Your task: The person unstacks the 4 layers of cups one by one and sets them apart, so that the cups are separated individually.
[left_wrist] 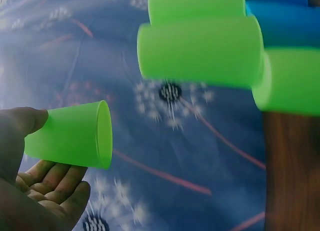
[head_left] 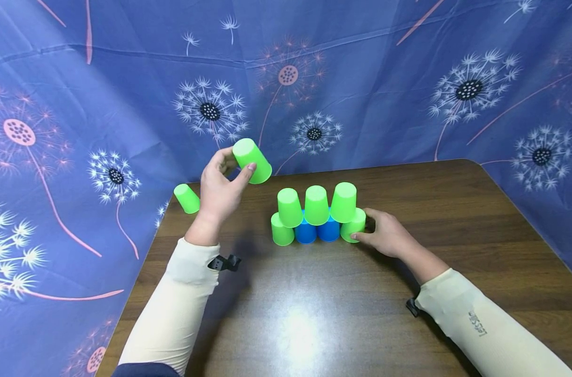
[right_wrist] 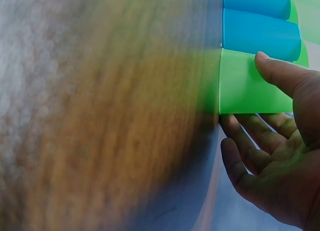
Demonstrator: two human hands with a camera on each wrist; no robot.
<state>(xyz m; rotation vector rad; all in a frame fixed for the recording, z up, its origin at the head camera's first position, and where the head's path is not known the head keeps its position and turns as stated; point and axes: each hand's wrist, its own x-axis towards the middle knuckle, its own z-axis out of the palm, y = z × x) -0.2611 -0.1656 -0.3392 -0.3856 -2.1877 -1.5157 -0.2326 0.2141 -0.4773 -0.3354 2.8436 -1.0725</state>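
Head view, and I've got a dandelion-print backdrop cloth (head_left: 385,104) filling the far side, with the brown wood-grain tabletop (head_left: 455,209) spread out below it. On that surface, near the middle, stands a two-tier cup wall (head_left: 316,205): four upside-down cups along the bottom, green at each end with two blue cups (head_left: 306,233) between, and three green ones bridging the gaps above.

Now the hands! The right hand (head_left: 385,233) is curved about the lower right green cup (head_left: 349,231), thumb in front, fingers behind. The left hand (head_left: 220,188) has thumb and fingers round a lifted green cup (head_left: 257,158), up in the air beside the wall's left end.

I'd call these light, thin plastic: springy, a touch slick, hard to break but easily knocked. Low on the sides, a gentle pinch should do; squeeze and the wall may flex. And the lifted one's a beauty: plain bright lime, smooth, tapered, tilted with its closed base up and left. One more, a lone green cup (head_left: 187,199), sits near the tabletop's left edge.
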